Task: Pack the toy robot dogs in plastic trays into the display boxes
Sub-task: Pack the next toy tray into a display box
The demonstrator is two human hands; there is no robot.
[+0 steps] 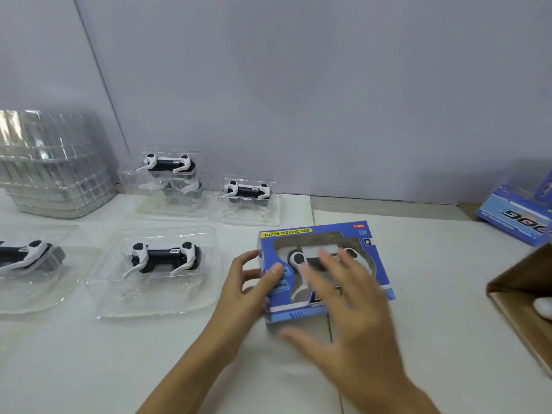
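Note:
A blue display box with a window lies on the white table, a black-and-white toy robot dog inside it. My left hand grips the box's left end, thumb on its top face. My right hand is blurred, fingers spread flat over the box's front and window. To the left sits a toy dog in a clear plastic tray. Another trayed dog is cut off at the left edge. Further back are a stack of two trayed dogs and a single trayed dog.
A tall stack of empty clear trays stands at the back left. Another blue display box lies at the far right by the wall. A brown cardboard carton juts in at the right edge. A grey wall closes the back.

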